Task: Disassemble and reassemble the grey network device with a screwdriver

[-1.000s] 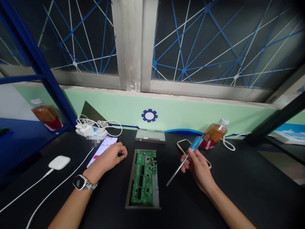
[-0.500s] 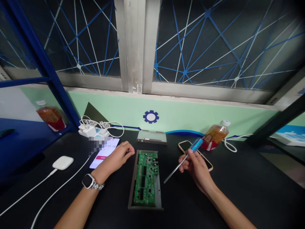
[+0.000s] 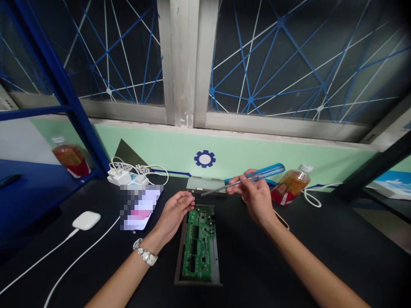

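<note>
A green circuit board [image 3: 204, 246] lies in a grey metal tray [image 3: 216, 267] on the black table. My left hand [image 3: 176, 214] is above the tray's upper left corner, its thumb and fingertips pinched together on a tiny thing I cannot make out. In my right hand [image 3: 253, 194] is a screwdriver [image 3: 268, 172] with a clear blue handle. Its shaft slants down to the left, and the tip is a little to the right of my left fingertips. Behind the tray stands a grey metal piece [image 3: 207, 185] by the wall.
A lit phone [image 3: 141, 209] lies at the left, near a power strip [image 3: 136, 179] with white cables and a white case [image 3: 86, 220]. At the right, a drink bottle [image 3: 290, 186] stands behind my right hand, which largely covers another phone.
My right hand has risen, bringing the screwdriver up and left, its shaft now flatter. My left hand has moved right to the tray's corner, its fingers now pinched.
</note>
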The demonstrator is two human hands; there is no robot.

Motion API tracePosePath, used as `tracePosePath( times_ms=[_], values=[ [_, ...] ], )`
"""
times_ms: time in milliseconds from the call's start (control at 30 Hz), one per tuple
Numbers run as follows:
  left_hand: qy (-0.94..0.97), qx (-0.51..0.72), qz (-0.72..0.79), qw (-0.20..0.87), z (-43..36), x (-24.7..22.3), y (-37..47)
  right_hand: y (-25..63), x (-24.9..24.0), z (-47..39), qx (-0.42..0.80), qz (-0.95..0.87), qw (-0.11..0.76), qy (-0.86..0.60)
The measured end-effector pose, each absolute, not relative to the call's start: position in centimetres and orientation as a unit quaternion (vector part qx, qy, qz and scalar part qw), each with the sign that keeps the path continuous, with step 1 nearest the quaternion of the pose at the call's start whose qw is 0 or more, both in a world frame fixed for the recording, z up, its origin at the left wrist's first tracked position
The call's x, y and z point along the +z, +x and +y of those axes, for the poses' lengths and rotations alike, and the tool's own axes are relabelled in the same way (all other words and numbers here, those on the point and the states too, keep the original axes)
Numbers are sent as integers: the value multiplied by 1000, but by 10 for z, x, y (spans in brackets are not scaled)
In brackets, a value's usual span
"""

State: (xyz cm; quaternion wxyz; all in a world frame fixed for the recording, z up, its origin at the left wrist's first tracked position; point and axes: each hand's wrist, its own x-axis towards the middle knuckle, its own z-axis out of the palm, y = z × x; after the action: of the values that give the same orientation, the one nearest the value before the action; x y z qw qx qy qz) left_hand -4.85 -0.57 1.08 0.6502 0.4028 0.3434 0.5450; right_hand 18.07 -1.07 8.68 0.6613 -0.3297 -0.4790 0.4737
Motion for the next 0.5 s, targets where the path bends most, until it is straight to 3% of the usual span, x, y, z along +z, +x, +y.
tracePosePath(
  times_ms=[233,500],
  values=[
    [279,575,305,706,-2,4,-48,162,86,-8,448,-508,657,-332],
    [283,578,310,700,-5,9,-46,161,82,-6,450,-511,651,-335]
  ],
)
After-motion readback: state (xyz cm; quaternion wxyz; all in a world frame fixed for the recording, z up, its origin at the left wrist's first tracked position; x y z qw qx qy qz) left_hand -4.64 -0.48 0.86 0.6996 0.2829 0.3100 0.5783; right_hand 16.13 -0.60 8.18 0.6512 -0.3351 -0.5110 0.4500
